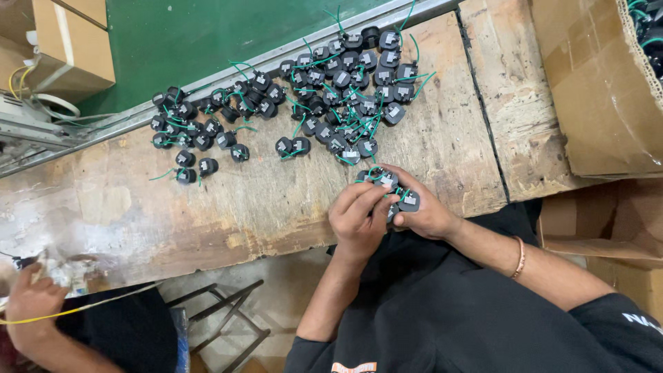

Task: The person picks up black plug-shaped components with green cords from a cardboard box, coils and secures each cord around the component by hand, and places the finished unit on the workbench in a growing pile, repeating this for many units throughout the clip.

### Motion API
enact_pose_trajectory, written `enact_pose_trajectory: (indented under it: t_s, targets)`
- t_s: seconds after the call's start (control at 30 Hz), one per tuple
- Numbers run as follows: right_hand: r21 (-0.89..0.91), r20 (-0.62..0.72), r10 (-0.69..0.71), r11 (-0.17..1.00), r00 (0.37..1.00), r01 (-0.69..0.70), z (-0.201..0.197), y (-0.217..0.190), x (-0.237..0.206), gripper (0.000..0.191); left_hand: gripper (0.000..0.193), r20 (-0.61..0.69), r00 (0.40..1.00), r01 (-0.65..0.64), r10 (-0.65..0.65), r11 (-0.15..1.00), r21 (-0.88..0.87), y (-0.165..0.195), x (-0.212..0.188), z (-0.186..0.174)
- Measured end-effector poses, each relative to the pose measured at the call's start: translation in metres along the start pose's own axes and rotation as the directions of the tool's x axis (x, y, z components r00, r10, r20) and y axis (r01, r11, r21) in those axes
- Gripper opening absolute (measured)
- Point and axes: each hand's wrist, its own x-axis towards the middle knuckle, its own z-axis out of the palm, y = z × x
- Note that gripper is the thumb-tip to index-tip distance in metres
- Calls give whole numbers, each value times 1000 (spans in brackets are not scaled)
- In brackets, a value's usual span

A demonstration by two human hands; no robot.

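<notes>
Presently — entries run from the grip outward.

Left hand [358, 220]: fingers curled down over a small cluster of black round parts [395, 190], grip closed on them from the near side.
Right hand [423, 211]: cupped under and beside the same cluster, grip closed around it; one part with a pale label [409, 201] sits against its fingers.
Held parts: black, round, each with a thin green wire; several bunched between the two hands at the near edge of the tabletop [228, 207]. The exact count cannot be told.
Nearest pile [349, 90]: a dense heap of like parts just beyond the hands, green wires tangled through it.
Second pile [207, 121]: a looser spread of the same parts further left, some lying singly.
Progress, as judged: only a handful is in hand — the great bulk lies loose on the tabletop, so most of the handling looks undone.
Cardboard box [594, 90]: at the right, open, more black parts visible in its far corner.
Green belt [207, 34]: beyond the tabletop's metal rail.
Other person's hand [31, 304]: lower left, well apart, on a yellow wire [76, 311].
</notes>
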Motion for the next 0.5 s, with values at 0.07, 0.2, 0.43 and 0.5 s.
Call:
enact_pose_trajectory:
  t_s: [0.07, 0.2, 0.43, 0.5]
  targets:
    - [55, -1, 8, 998, 1000, -8, 2, -3, 1, 111, 26, -24, 997, -70, 71, 997, 10, -1, 0, 2]
    - [98, -4, -7, 995, 1000, 7, 6, -7, 1, 105, 22, 12, 984, -175, 175, 985, 6, -5, 0, -6]
    - [90, -5, -36, 995, 999, 37, 8, -10, 0, 99, 19, 122, 956, -255, 265, 962, -97, -8, -4, -25]
    - [91, -15, -42, 995, 999, 44, 6, -9, 0, 98, 25, 129, 959, -241, 252, 966, -91, -6, -6, -28]
